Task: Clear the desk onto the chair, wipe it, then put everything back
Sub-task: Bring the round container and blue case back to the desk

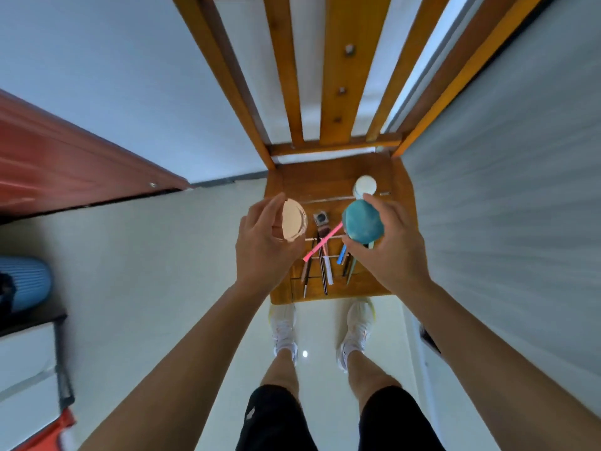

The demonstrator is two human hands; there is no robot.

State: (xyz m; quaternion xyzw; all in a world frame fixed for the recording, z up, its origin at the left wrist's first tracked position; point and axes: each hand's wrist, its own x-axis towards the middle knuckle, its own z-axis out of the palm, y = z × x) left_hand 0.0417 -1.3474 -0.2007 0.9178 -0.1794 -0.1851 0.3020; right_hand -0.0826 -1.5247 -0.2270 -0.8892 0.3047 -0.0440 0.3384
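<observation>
The wooden chair point(325, 177) stands straight ahead of the person, its slatted back point(338, 76) rising toward 12 o'clock and its seat carrying the cleared things. At 1 o'clock on the seat sits a white round jar point(365, 185). Near the middle lies a small square compact point(321, 218), and from there toward 6 o'clock a bunch of pens and pencils point(320, 268) lies lengthwise, with a blue pen point(342, 257) beside them. A pink pen point(323, 242) slants across them toward 7 o'clock; whether it rests on them cannot be told. Above the seat's 9 o'clock side the left hand point(260, 242) grips a round peach disc point(294, 222), fingers and thumb curled round its edge. Over the 3 o'clock side the right hand point(390, 249) holds a teal container point(362, 224), fingers wrapped round it, and hides part of the seat and pens below. The two hands are apart. At 6 o'clock, just short of the seat's front edge, stand two white shoes point(284, 327) on a pale floor point(162, 255). Further out, a red-brown panel point(65, 157) lies at 9 o'clock, a blue ribbed thing point(26, 281) on a white drawer unit point(26, 362) at 8 o'clock, and a blurred grey surface point(520, 190) at 3 o'clock.
</observation>
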